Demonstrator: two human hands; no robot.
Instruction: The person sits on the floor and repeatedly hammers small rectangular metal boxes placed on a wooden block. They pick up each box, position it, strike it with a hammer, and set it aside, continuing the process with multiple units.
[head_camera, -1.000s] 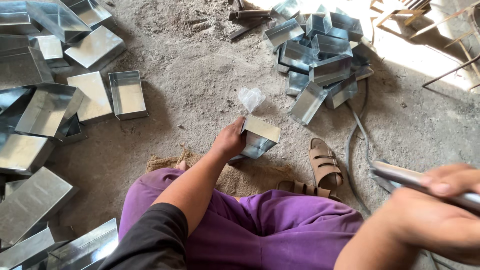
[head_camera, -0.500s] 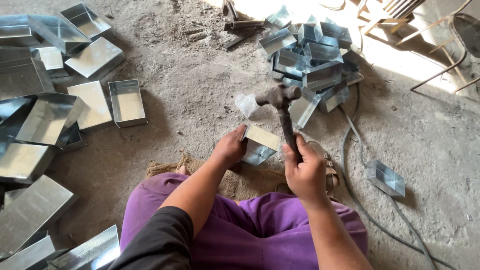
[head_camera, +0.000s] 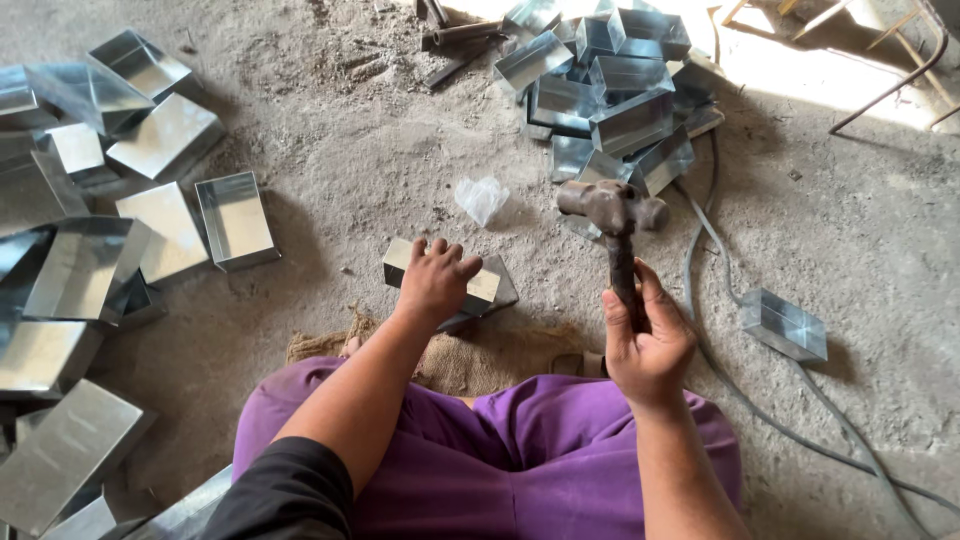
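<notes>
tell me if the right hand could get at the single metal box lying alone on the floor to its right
Probably yes, once freed: the right hand is gripping the hammer, but the lone metal box lies close by on bare floor, with only a cable between.

a dusty grey concrete floor (head_camera: 380, 150) fills the view. strong sunlight falls on it at one o'clock, where thin metal chair legs (head_camera: 890, 90) stand. a grey cable (head_camera: 790, 420) snakes across the floor toward five o'clock. a burlap mat (head_camera: 470, 360) lies at six o'clock.
</notes>
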